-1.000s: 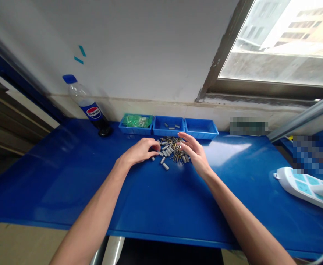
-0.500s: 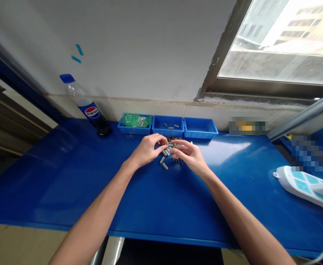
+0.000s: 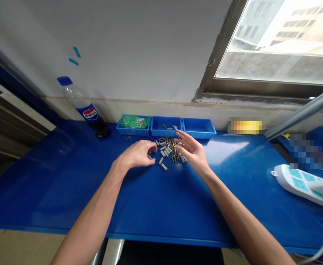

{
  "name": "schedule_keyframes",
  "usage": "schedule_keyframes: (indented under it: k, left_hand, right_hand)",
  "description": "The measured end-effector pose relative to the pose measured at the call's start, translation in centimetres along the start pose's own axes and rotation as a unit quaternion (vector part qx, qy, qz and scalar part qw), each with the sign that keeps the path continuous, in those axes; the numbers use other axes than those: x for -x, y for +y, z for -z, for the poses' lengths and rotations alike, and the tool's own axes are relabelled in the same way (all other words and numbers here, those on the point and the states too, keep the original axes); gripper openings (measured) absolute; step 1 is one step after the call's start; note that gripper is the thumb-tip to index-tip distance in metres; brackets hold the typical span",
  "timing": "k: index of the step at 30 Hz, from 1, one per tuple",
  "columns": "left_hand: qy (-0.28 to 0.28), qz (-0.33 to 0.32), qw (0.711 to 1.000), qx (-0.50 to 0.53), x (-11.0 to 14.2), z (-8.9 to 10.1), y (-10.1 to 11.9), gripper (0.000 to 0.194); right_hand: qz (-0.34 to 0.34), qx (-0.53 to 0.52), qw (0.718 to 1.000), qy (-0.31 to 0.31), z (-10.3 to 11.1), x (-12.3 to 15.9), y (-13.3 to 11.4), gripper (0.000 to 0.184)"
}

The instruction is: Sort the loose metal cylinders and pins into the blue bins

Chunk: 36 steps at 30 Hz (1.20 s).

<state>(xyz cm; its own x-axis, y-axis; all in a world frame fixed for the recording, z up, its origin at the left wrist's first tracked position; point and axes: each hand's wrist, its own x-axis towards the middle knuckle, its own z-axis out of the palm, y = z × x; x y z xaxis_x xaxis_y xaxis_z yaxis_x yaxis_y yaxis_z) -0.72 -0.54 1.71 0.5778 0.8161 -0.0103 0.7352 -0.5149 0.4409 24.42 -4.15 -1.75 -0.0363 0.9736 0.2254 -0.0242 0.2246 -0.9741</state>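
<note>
On the blue table lies a pile of thin, pointed brass-and-dark pieces like screws or nails (image 3: pixel 176 157), mixed with several short grey metal cylinders (image 3: pixel 166 151). My left hand (image 3: pixel 139 154) is at the pile's left side, thumb and fingers curved but apart, with a grey cylinder partly visible by the thumb. Over the right side of the pile is my right hand (image 3: pixel 192 150), fingers spread and pointing toward the middle blue bin (image 3: pixel 158 131). A grey cylinder (image 3: pixel 175 128) shows just beyond its fingertips, at that bin; whether they touch is unclear.
Left of the middle bin, another blue bin (image 3: pixel 134 131) holds green plastic packets; a third blue bin (image 3: pixel 199 134) stands to the right. A cola bottle (image 3: pixel 90 113) stands at the back left. A white power strip (image 3: pixel 285 180) lies on the right, below a window.
My hands have moved apart. The left has drawn back leftward; the right has opened its fingers and extended them toward the middle bin. More of the pile shows between them.
</note>
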Motion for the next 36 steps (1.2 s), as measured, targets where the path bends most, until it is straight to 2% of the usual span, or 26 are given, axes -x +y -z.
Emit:
schedule_keyframes:
  k: [2, 5, 10, 14, 16, 20, 23, 27, 32, 34, 36]
  left_hand:
    - [-0.010, -0.001, 1.000, 0.019, -0.2, -0.2, -0.1, 0.015]
    - [0.004, -0.008, 0.999, 0.034, -0.5, -0.7, -0.1, 0.019]
    - [0.098, -0.036, 0.992, 0.067, -1.1, -1.4, -0.1, 0.024]
    - [0.182, -0.084, 0.969, 0.142, -1.4, -1.6, 0.6, 0.016]
    - [0.205, -0.100, 0.954, 0.193, -1.6, -1.7, 1.1, 0.012]
    - [0.210, -0.123, 0.930, 0.275, -1.7, -2.0, 2.0, 0.012]
    - [0.204, -0.130, 0.927, 0.288, -1.7, -2.3, 2.5, 0.013]
    - [0.191, -0.133, 0.937, 0.259, -1.6, -2.3, 2.5, 0.015]
    - [0.176, -0.085, 0.976, 0.096, -1.5, -1.9, 0.6, 0.017]
    - [0.168, -0.059, 0.983, 0.038, -1.5, -2.0, -0.5, 0.021]
    - [0.142, -0.037, 0.989, -0.001, -1.6, -2.2, -1.5, 0.025]
  right_hand:
    - [0.012, -0.014, 1.000, -0.013, -0.1, 0.0, -0.1, 0.067]
    - [-0.004, -0.016, 0.999, -0.028, -0.3, 0.1, -0.1, 0.065]
    - [-0.026, -0.003, 1.000, -0.017, -0.2, 0.2, 0.2, 0.045]
    - [-0.056, 0.006, 0.998, -0.024, -0.1, 0.1, 0.4, 0.039]
    - [-0.068, 0.013, 0.997, -0.037, -0.1, 0.1, 0.4, 0.039]
    - [-0.091, -0.018, 0.992, -0.082, -0.2, 0.2, 0.3, 0.044]
    - [-0.099, -0.039, 0.990, -0.098, -0.4, 0.2, 0.0, 0.043]
    - [-0.089, -0.011, 0.992, -0.094, -0.4, 0.2, -0.3, 0.036]
    - [-0.073, 0.082, 0.993, -0.053, 0.0, 0.3, -0.4, 0.029]
    - [-0.054, 0.073, 0.995, -0.035, 0.0, 0.3, -0.4, 0.031]
    - [-0.025, 0.038, 0.999, -0.023, -0.1, 0.3, -0.6, 0.043]
